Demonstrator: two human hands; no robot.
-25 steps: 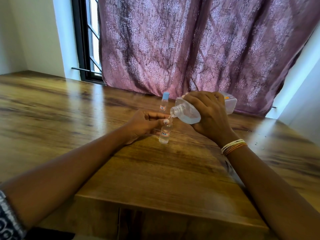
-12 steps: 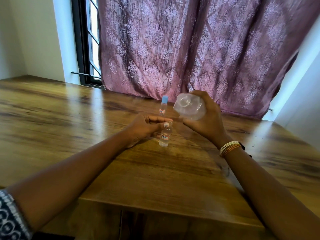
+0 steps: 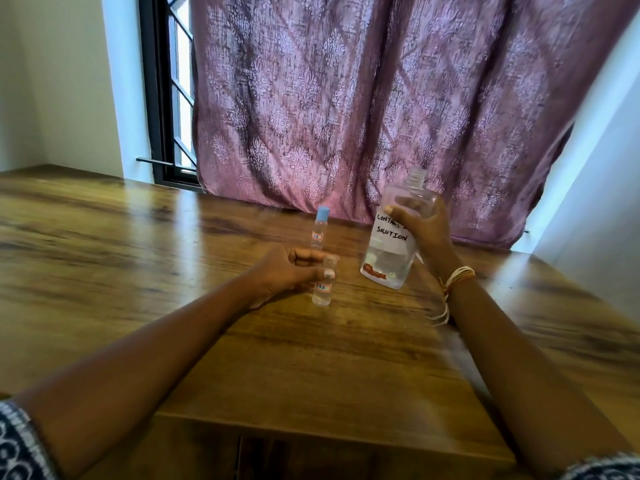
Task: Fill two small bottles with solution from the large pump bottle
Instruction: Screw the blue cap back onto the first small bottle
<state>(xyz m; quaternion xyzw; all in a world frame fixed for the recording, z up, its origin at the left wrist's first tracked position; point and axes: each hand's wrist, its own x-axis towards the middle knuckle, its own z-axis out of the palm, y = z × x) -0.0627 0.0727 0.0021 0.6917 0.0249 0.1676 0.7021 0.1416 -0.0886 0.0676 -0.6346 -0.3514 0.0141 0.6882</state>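
the large bottle (image 3: 393, 244) is roughly upright, leaning a little, its base at or just above the desk (image 3: 173, 254); its neck is open and a white label reads "solution". the right hand (image 3: 424, 230) has its grip wrapped round the bottle's upper part. just left of it, the open small bottle (image 3: 322, 289) stands on the desk, pinched near the neck by the left hand (image 3: 287, 271). behind that stands a blue-capped small bottle (image 3: 319, 227), before a purple curtain (image 3: 363, 98).
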